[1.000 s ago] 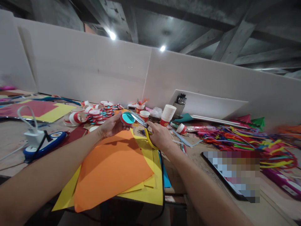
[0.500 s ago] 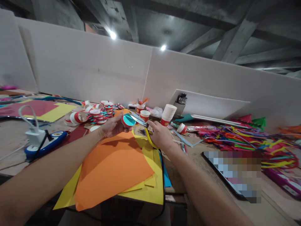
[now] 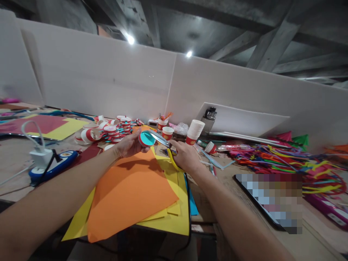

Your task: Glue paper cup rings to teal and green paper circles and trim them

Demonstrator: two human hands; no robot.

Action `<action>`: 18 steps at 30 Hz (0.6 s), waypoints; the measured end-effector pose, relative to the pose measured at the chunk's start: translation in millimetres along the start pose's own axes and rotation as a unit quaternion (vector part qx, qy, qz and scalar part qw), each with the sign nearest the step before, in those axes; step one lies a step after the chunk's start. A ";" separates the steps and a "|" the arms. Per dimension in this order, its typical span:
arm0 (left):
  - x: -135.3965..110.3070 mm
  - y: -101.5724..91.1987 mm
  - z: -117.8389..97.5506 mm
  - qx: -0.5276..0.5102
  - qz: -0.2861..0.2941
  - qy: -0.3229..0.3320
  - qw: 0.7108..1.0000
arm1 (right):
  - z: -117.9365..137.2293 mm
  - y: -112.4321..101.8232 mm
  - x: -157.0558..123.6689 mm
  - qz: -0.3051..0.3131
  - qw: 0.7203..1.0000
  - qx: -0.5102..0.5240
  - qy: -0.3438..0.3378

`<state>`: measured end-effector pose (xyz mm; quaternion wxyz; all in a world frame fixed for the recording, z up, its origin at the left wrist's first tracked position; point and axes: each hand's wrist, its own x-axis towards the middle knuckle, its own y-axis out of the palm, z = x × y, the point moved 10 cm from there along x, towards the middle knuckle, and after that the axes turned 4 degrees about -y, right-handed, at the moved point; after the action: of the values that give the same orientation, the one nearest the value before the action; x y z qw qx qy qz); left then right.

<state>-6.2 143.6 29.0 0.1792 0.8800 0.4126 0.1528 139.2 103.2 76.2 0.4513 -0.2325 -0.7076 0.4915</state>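
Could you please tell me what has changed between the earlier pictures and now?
Very little: the left hand has shifted the teal-faced cup piece slightly leftward, with the scissors in the right hand at it. Nothing was taken hold of or let go. The orange sheet and cup stack stayed as they were.

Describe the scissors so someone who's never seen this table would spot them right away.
Start at the big orange sheet, front and centre. Past its far end, slightly right, the right hand holds the scissors, blades pointing left toward the blue-faced round piece in the left hand. Their yellow handle and shiny metal blades set them apart from the red-and-white paper cups behind.
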 end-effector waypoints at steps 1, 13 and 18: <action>-0.3 -0.3 -0.7 -0.001 -0.002 0.002 1.000 | 0.0 0.2 -0.2 0.001 1.000 -0.003 0.000; 2.6 -3.1 -5.6 -0.036 0.009 0.034 0.999 | -7.5 3.4 -0.9 0.006 0.999 -0.011 0.029; 2.6 -5.2 -6.5 -0.038 -0.011 0.046 0.998 | -8.4 0.9 -1.1 0.000 0.999 -0.008 0.036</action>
<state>-10.9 149.9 32.8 0.1953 0.8597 0.4241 0.2071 146.9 106.8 75.8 0.4742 -0.2535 -0.6947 0.4778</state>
